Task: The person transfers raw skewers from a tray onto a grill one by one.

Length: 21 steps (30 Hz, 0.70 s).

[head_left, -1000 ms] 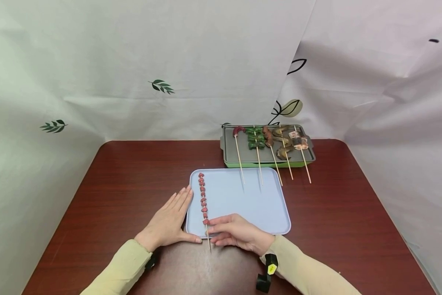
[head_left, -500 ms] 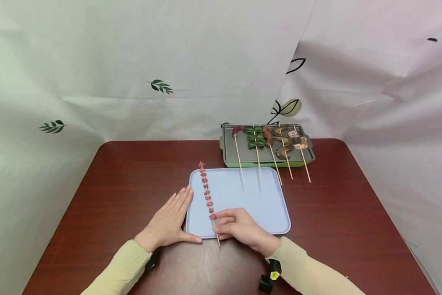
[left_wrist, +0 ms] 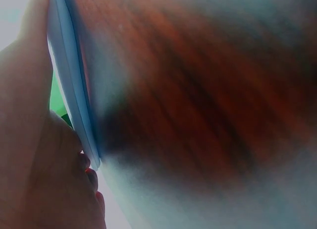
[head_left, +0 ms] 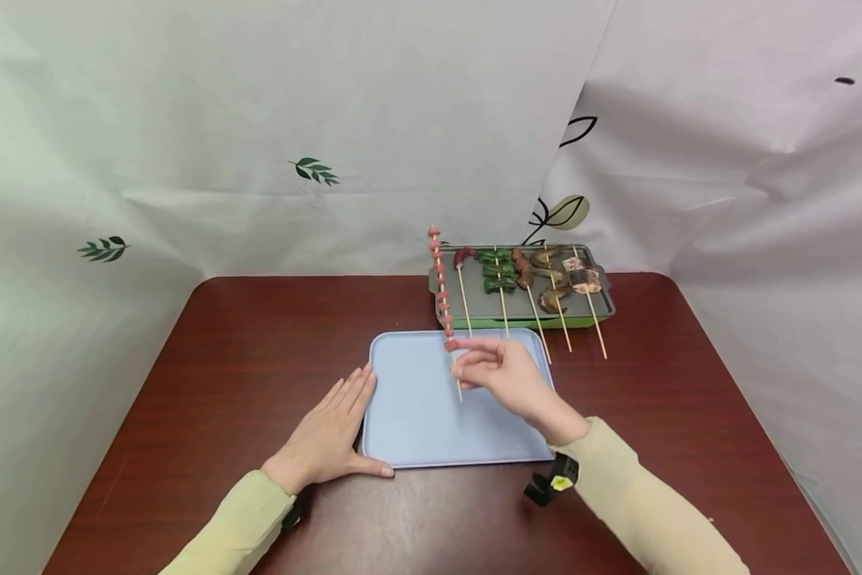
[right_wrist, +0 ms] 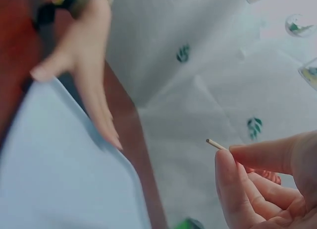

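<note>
A skewer threaded with several small red pieces (head_left: 441, 295) is in my right hand (head_left: 510, 379), which pinches its bare stick between thumb and fingers. It hangs nearly lengthwise above the pale blue tray (head_left: 431, 431), its tip in front of the grill pan's left end. In the right wrist view the stick's blunt end (right_wrist: 214, 143) pokes out past the thumb and fingertip. My left hand (head_left: 330, 443) lies with straight fingers along the tray's left edge, thumb at the near left corner. The left wrist view shows that hand beside the tray rim (left_wrist: 79, 85).
A grey grill pan with a green base (head_left: 484, 310) stands at the back right. Across it lie a curled red skewer (head_left: 465, 255), a green pepper skewer (head_left: 498, 271) and several others, sticks jutting toward the tray. White cloth (head_left: 373, 224) hangs behind the dark red table (head_left: 258, 335).
My right hand has lifted the red-piece skewer off the tray's left side and carried it forward and right toward the grill pan. The left hand has stayed at the tray's edge.
</note>
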Motion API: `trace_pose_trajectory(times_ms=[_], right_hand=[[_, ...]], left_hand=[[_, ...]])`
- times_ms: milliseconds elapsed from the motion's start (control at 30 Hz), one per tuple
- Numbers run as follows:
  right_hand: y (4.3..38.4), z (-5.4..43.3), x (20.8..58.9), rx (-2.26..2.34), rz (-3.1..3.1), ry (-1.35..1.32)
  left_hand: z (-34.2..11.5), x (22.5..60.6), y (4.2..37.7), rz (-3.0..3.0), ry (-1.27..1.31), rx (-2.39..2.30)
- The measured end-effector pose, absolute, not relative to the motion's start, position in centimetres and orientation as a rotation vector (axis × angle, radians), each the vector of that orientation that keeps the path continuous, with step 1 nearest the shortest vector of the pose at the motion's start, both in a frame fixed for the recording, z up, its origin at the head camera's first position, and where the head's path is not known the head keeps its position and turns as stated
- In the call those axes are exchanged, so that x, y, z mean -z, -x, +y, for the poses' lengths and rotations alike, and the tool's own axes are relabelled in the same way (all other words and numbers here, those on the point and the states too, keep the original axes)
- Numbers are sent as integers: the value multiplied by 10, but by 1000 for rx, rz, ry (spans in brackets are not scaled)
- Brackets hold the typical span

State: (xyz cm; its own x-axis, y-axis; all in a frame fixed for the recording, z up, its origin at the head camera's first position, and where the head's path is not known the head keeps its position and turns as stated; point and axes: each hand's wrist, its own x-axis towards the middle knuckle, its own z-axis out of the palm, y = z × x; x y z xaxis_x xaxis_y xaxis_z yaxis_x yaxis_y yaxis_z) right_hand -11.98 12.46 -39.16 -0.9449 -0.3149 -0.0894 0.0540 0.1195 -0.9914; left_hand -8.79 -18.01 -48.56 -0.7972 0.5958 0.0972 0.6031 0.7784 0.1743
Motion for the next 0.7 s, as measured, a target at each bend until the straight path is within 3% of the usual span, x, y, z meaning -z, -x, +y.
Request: trace_pose_trajectory(times_ms=[367,700], right_hand=[[174,140,387,1874,2104,91],[187,133,410,1830,2041,-48]], left_hand=[[-180,485,87,-2906,995,301],[-180,484,88,-2938,991,284]])
